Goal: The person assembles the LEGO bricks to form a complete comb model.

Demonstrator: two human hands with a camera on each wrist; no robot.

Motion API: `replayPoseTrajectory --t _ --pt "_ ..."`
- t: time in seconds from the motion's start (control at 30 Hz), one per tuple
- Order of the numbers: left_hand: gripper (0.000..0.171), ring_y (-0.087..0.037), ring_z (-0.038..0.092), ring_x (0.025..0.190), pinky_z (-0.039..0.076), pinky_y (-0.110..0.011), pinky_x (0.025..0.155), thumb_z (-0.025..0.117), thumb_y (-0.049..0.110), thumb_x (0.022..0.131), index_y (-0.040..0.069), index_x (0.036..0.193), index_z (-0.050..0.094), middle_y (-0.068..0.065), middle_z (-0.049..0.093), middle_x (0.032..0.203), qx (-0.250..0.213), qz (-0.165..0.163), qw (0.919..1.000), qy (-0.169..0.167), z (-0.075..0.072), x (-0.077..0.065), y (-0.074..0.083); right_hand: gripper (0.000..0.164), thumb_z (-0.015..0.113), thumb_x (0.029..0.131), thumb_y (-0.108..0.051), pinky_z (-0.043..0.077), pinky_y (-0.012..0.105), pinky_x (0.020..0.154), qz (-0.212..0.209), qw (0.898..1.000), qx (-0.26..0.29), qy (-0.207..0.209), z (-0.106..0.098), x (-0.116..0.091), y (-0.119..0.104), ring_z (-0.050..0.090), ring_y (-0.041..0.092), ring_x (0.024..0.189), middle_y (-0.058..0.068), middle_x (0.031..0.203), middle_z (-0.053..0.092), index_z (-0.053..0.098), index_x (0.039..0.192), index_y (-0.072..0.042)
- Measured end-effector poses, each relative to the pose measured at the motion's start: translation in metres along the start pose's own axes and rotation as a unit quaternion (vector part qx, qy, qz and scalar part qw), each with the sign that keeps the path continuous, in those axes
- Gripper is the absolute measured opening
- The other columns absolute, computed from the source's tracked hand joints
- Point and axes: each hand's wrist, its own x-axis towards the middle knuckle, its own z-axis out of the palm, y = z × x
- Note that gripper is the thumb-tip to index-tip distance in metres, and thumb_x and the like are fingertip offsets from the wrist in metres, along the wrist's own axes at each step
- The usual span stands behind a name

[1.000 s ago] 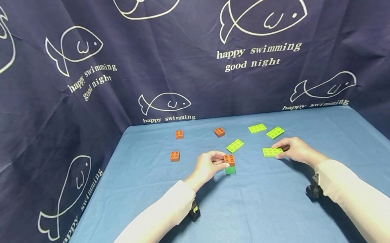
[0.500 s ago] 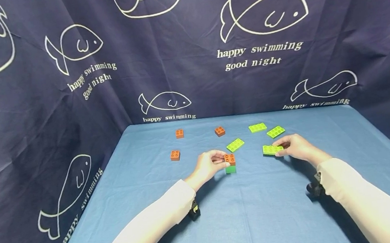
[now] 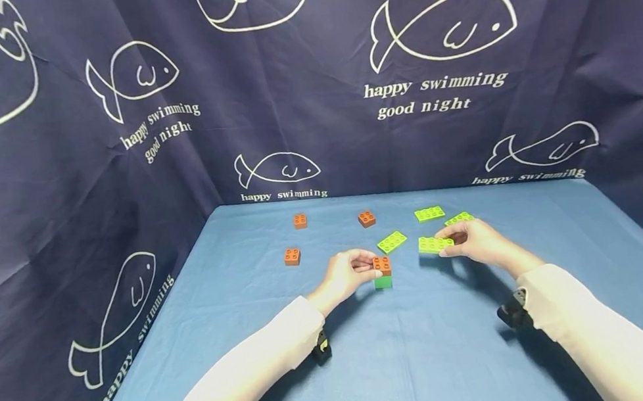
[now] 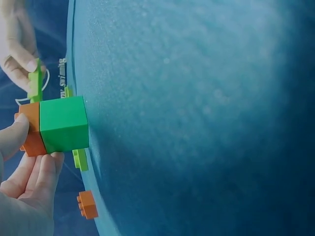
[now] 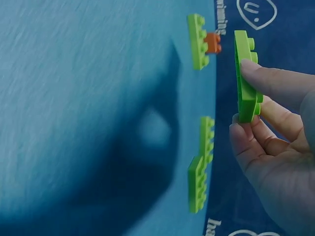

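Observation:
My left hand (image 3: 346,276) pinches an orange brick (image 3: 382,266) between thumb and fingers. That brick sits on top of a green block (image 3: 383,282), and the left wrist view shows the two pressed flush together. To the right, my right hand (image 3: 477,241) pinches a flat lime-green plate (image 3: 434,244) by its right end, thumb on one long edge and fingertips on the other. In the right wrist view the plate (image 5: 244,78) is lifted off the cloth, studs turned toward the palm. A gap separates it from the orange-and-green stack.
Another lime plate (image 3: 392,242) lies just behind the stack. Two more, a lime plate (image 3: 429,214) and a partly hidden one (image 3: 458,218), lie farther back. Loose orange bricks (image 3: 292,257), (image 3: 300,221) and an orange brick (image 3: 366,218) rest left and back on the blue cloth (image 3: 342,383).
My right hand has raised the lime plate from the table and carried it left, toward the stack. My left hand keeps its hold on the orange brick; the view has shifted slightly.

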Motion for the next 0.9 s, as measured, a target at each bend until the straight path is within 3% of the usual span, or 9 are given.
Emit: replayPoseTrajectory --t 0.2,0.7,0.9 --pt "0.032 -0.019 0.07 0.095 0.055 -0.016 0.08 0.08 0.015 0.079 0.006 0.108 0.07 -0.01 0.072 0.105 -0.011 0.007 0.9999 -0.001 0.003 -0.001 -0.002 0.037 0.082 0.077 -0.016 0.051 0.019 0.073 -0.016 1.0 0.014 0.003 0.003 -0.002 -0.014 0.063 0.01 0.085 0.015 0.103 0.072 0.071 0.109 0.0" --pt "0.033 -0.02 0.07 0.097 0.056 -0.019 0.082 0.08 0.014 0.08 0.006 0.11 0.07 -0.01 0.072 0.107 -0.019 0.005 0.9998 -0.003 0.004 0.001 0.002 0.039 0.079 0.08 -0.014 0.053 0.047 0.091 -0.022 0.999 0.046 -0.007 0.008 -0.002 -0.057 0.065 0.028 0.1 0.017 0.114 0.069 0.069 0.115 -0.001" --pt "0.032 -0.021 0.07 0.096 0.057 -0.021 0.082 0.08 0.011 0.08 0.003 0.109 0.07 -0.012 0.072 0.106 -0.032 0.001 0.9995 -0.001 0.001 -0.001 0.004 0.04 0.079 0.08 -0.016 0.052 0.047 0.093 -0.035 0.998 0.055 -0.018 0.019 0.0 -0.063 0.064 0.029 0.102 0.016 0.116 0.068 0.068 0.116 -0.001"
